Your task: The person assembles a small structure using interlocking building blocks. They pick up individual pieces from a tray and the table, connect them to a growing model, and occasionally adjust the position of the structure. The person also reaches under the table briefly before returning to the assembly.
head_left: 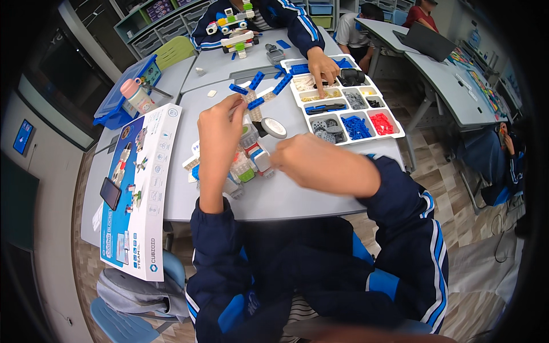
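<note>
A building-block model (245,166) of white, grey, green and red bricks lies on the table before me, with a white-faced wheel (273,128) at its far right. Blue beams (255,103) branch out from its far end. My left hand (220,123) is closed in a pinch at the near end of these beams, gripping the model there. Close against the model's right side is my right hand (309,163), curled and blurred by motion; its fingertips are hidden, and so is anything between them.
A white sorting tray (303,108) of loose pieces stands at the right, with another person's hand (324,71) reaching into it. To the left are a large box (160,188) bearing a phone (110,193), a pink bottle (137,94) and a blue bin (106,108). Another block model (237,40) stands across the table.
</note>
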The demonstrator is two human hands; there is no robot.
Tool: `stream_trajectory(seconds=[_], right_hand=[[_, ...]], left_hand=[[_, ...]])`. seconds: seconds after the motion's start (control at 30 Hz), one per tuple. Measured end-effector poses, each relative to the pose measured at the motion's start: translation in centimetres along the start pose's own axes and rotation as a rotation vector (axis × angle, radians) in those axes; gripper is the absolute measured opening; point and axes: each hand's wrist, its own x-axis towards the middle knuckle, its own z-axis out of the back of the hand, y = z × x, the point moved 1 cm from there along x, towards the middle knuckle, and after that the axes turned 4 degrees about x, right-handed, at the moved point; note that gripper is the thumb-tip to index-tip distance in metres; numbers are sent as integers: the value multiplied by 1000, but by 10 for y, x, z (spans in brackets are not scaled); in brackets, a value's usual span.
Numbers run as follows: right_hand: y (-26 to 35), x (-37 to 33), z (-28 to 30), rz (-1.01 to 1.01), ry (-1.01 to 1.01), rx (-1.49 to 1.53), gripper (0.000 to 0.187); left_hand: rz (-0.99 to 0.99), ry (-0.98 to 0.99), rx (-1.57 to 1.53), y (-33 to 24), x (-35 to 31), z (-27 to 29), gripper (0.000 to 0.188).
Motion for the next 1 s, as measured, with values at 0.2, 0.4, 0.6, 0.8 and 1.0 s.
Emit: stream_trajectory(seconds=[0.2, 0.4, 0.6, 0.8, 1.0], right_hand=[[-123, -22, 67, -427, 102, 533, 16], [-232, -28, 21, -720, -116, 124, 16], [-259, -20, -11, -651, -179, -36, 15], [-251, -9, -18, -760, -53, -272, 16], [-247, -13, -11, -909, 4, -403, 24]], left_hand=[[-81, -132, 48, -5, -10, 13, 28], [-125, -263, 139, -17, -25, 19, 29], [-235, -404, 183, -27, -47, 26, 30], [-269, -407, 206, -30, -72, 43, 31], [-245, -389, 208, -28, -102, 50, 25]])
